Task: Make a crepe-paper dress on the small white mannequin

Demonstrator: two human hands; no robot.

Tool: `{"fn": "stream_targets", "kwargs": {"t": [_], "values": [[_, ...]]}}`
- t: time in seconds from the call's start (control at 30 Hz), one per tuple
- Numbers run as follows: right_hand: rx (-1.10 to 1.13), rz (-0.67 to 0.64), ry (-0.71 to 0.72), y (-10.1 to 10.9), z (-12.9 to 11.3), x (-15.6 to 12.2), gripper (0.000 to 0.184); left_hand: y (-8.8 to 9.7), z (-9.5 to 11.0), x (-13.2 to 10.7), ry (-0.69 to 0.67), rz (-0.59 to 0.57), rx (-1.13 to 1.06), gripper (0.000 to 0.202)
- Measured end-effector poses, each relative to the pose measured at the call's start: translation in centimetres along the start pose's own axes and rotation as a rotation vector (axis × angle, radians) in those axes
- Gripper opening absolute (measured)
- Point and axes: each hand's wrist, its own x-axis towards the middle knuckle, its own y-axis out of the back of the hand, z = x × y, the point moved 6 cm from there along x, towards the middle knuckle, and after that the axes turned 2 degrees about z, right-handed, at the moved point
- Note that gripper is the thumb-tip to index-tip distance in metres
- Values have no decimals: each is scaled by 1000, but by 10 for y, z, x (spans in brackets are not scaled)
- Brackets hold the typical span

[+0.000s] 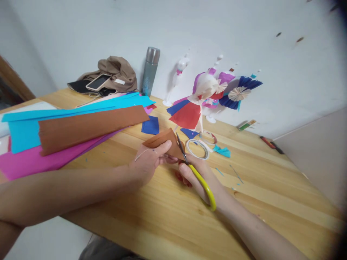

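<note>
My left hand [150, 160] pinches a folded piece of brown paper [162, 140] above the wooden table [168, 213], thumb on top. My right hand [199, 177] grips yellow-handled scissors [199, 177], whose blades [181, 146] are at the paper's right edge. Both hands are near the table's middle.
Long sheets of brown [89, 128], cyan [67, 112] and pink paper [40, 159] lie at the left. Tape rolls [197, 148], blue paper scraps [150, 126], paper-dressed dolls [208, 94], a steel flask [150, 70], a phone [98, 82] on a brown bag [116, 70] stand behind.
</note>
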Motion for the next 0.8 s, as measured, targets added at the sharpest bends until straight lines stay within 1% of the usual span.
{"fn": "stream_targets", "kwargs": {"t": [0.23, 0.4, 0.7, 0.8], "values": [[-42, 28, -16, -1, 4, 1, 59, 2, -4, 1, -7, -7, 4, 6], [-55, 34, -19, -2, 7, 0, 59, 0, -2, -2, -3, 3, -4, 6], [-108, 101, 40, -1, 5, 1, 50, -2, 0, -5, 27, 26, -25, 14], [-89, 123, 12, -1, 8, 2, 51, -2, 0, -5, 23, 37, -42, 13]]}}
